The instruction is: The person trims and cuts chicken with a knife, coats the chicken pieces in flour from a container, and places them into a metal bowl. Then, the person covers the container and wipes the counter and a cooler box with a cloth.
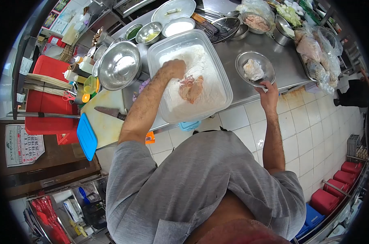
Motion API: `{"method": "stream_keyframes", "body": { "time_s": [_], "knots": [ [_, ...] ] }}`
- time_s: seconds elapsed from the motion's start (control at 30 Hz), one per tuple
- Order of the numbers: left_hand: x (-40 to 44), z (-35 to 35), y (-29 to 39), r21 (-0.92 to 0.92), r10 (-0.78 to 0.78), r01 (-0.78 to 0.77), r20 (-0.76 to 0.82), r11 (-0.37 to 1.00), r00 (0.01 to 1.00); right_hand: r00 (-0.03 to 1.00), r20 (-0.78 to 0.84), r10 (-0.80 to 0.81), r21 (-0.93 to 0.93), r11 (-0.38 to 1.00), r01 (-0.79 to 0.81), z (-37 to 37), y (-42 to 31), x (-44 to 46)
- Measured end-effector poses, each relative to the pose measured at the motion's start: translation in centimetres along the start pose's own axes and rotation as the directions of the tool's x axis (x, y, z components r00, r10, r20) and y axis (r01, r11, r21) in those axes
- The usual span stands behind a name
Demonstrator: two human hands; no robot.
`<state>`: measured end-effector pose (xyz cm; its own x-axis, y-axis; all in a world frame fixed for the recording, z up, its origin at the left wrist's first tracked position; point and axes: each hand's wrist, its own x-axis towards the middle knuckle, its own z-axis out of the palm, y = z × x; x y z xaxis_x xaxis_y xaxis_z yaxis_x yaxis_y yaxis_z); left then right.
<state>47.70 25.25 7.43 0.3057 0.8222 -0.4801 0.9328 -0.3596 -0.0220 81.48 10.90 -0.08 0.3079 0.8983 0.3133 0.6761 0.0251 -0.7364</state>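
Observation:
My left hand [174,69] is closed over a clear plastic tub [226,95] of white flour [172,99]; what its fingers hold, if anything, is hidden. Just below it, a piece of raw chicken [191,89] lies on the flour, partly dusted. On the right, my right hand [269,94] grips the near rim of a small steel bowl [269,67]. Inside that bowl sits a flour-coated piece of chicken [253,70].
An empty-looking large steel bowl [119,65] stands left of the tub. A knife [111,112] lies on a cutting board [107,126], beside a blue lid [87,136]. Small bowls, a dark strainer [225,29] and bagged raw chicken [312,51] line the counter's far side.

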Motion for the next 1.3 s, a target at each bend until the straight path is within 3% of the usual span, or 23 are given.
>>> {"method": "stream_keyframes", "body": {
  "time_s": [0.1, 0.23, 0.33, 0.4, 0.53, 0.63, 0.67, 0.73, 0.77, 0.87, 1.0, 1.1, 1.2, 1.3],
  "knots": [
    [-0.7, 0.6, 1.8, 0.118, 0.066, -0.075, 0.073, 0.990, 0.995, 0.998, 0.050, 0.035, 0.006, 0.999, -0.035, 1.3, 1.4, -0.4],
    [-0.1, 1.0, 1.8, 0.099, 0.096, -0.104, 0.081, 0.990, 0.992, 0.994, 0.085, 0.068, 0.022, 0.997, -0.070, 3.0, 1.5, -0.3],
    [1.6, 2.0, 0.8, 0.016, 0.043, -0.046, 0.154, 0.999, 0.987, 0.993, 0.097, 0.070, 0.038, 0.997, -0.074, 3.6, 1.5, -0.2],
    [1.6, 2.1, -0.2, -0.146, 0.160, -0.159, -0.005, 0.976, 0.987, 0.989, 0.120, 0.088, 0.035, 0.995, -0.093, 3.8, 1.5, -0.1],
    [1.4, 1.4, -0.8, -0.307, 0.195, -0.166, 0.064, 0.937, 0.979, 0.983, 0.125, 0.133, 0.046, 0.989, -0.140, 4.2, 1.9, -0.4],
    [1.7, 0.4, -1.6, -0.333, 0.198, -0.230, -0.128, 0.914, 0.972, 0.983, 0.133, 0.129, 0.056, 0.989, -0.137, 4.2, 2.2, -0.6],
    [1.7, 0.4, -1.8, -0.334, 0.202, -0.233, -0.124, 0.914, 0.971, 0.982, 0.131, 0.135, 0.082, 0.986, -0.147, 4.3, 2.4, -0.7],
    [0.6, -1.1, -1.3, -0.376, -0.072, -0.030, -0.255, 0.926, 0.964, 0.981, 0.129, 0.145, 0.108, 0.981, -0.159, 4.3, 2.5, -0.6],
    [1.1, -0.3, -1.7, -0.297, -0.078, -0.062, -0.437, 0.953, 0.896, 0.982, 0.122, 0.145, 0.079, 0.985, -0.155, 4.3, 2.6, -0.6],
    [-0.9, -1.5, 1.0, -0.254, -0.173, 0.075, -0.393, 0.964, 0.903, 0.984, 0.114, 0.136, 0.057, 0.988, -0.143, 4.3, 2.7, -0.6],
    [-0.5, -0.2, 2.4, -0.048, -0.006, 0.002, -0.078, 0.999, 0.997, 0.982, 0.128, 0.138, 0.080, 0.986, -0.149, 5.0, 3.5, -0.4],
    [-0.3, 0.0, 2.8, -0.204, -0.009, -0.028, -0.178, 0.979, 0.984, 0.983, 0.127, 0.131, 0.079, 0.987, -0.142, 5.2, 3.6, -0.3],
    [-0.1, -1.0, 4.7, -0.176, -0.085, 0.066, -0.103, 0.982, 0.991, 0.984, 0.124, 0.127, 0.066, 0.989, -0.136, 5.5, 3.1, -0.1],
    [1.8, 0.4, 4.8, -0.089, -0.072, 0.060, -0.135, 0.994, 0.988, 0.982, 0.138, 0.127, 0.087, 0.986, -0.140, 5.5, 2.5, 0.1]
  ]
}}
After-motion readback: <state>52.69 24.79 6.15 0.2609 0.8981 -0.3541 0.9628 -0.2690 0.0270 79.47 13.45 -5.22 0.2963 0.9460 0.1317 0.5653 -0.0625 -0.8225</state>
